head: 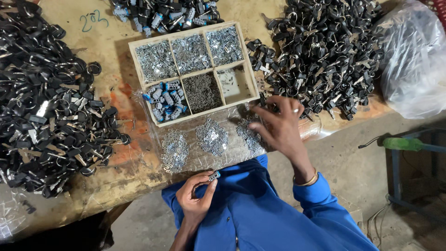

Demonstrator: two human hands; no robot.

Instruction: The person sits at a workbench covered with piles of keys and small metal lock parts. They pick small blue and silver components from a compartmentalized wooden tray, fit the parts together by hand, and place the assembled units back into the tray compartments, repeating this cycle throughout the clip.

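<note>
Your left hand [195,197] pinching a small blue-tipped lock part [214,175] at the table edge [116,186], your right hand [278,125] open, fingers spread over the metal pile [250,135] at 3 o'clock of 3 piles, wooden tray [253,81] at 12 o'clock, black heaps [46,116] crowding both sides.

Pale matt wooden tray [132,46], shiny metal clips [211,136] (on glossy plastic sheet [195,160])

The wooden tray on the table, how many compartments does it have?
6. The wooden tray has three along the back, all with silver metal pieces, and three along the front: blue-and-silver cylinders at left, dark small parts in the middle, a nearly empty one at right.
</note>
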